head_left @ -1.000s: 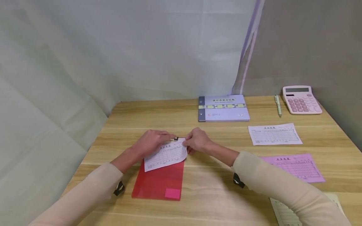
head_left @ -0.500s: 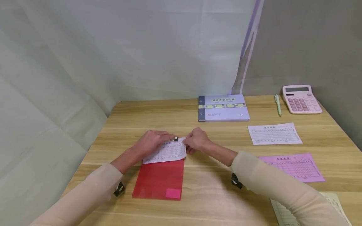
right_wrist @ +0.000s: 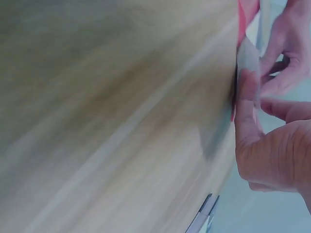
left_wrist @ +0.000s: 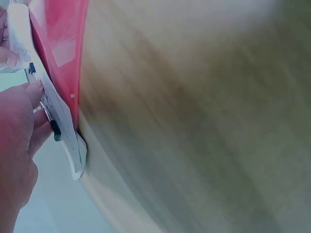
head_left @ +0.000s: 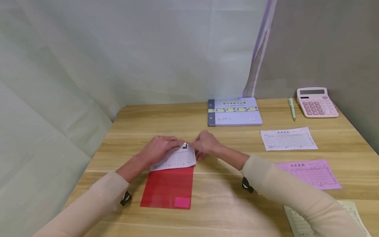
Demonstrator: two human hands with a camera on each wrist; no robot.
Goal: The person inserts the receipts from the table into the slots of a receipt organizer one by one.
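A red plastic folder [head_left: 170,186] with a pink label lies on the table, a metal clip [head_left: 185,145] at its far edge. Over its upper part lies a white printed slip [head_left: 176,160], its far edge at the clip. My left hand [head_left: 158,149] covers the slip's upper left, and in the left wrist view its fingertips grip the clip [left_wrist: 55,130]. At the slip's upper right corner, my right hand [head_left: 207,144] pinches the paper between thumb and fingers. The right wrist view shows this thumb flat against the slip [right_wrist: 249,56]. Whether the slip is under the clip is hidden.
A lilac account book [head_left: 234,112] lies at the back, with a green pen [head_left: 291,108] and a pink calculator [head_left: 317,102] farther right. White [head_left: 288,139], pink [head_left: 311,174] and yellowish [head_left: 299,220] printed slips lie on the right side, the last partly under the right sleeve.
The slip has shifted up toward the clip and straightened, baring more of the folder. My right fingers have edged left toward the clip. The left hand stays almost in place.
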